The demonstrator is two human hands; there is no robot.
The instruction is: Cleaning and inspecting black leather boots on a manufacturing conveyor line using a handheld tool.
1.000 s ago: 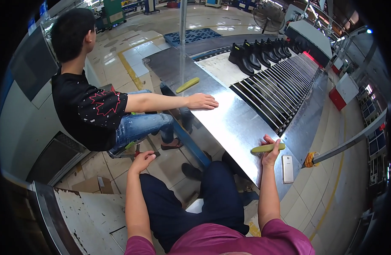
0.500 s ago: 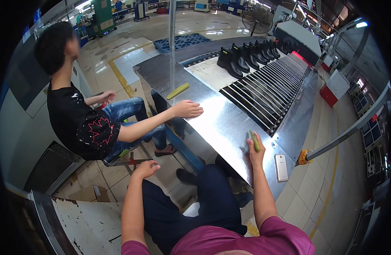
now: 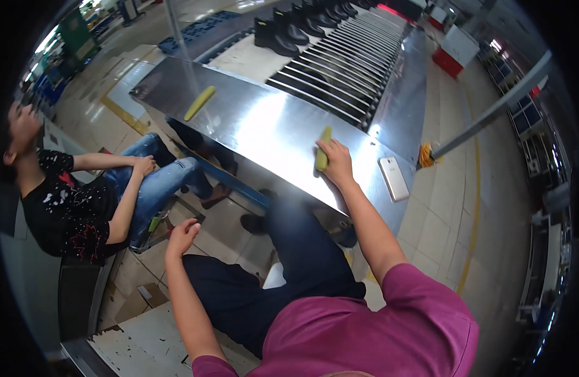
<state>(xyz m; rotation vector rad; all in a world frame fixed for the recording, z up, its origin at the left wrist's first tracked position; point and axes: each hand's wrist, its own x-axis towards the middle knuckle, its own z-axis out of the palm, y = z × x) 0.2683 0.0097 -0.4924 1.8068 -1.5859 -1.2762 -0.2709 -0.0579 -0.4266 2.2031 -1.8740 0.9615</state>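
On the metal table (image 3: 264, 135), my right hand (image 3: 338, 161) grips a long, slim yellow-green piece (image 3: 326, 134) with rounded ends, its kind not clear. The fingers lie over its side, and both ends show. A similar yellow-green piece (image 3: 199, 103) lies loose toward the table's far left, out of reach of either hand. My left hand (image 3: 184, 237) hovers beside my left thigh, off the table, its fingers loosely bent with nothing seen in them.
A white phone (image 3: 394, 179) lies right of my right hand. Beyond the table, a roller conveyor (image 3: 346, 66) runs beside a row of black boots (image 3: 274, 39). A co-worker (image 3: 76, 201) sits at the left. A slanted metal post (image 3: 490, 103) rises at the right.
My view has turned and dipped. The co-worker's arm has left the tabletop, and their hands now rest together at the knee. My right hand still holds the yellow-green piece, now more upright.
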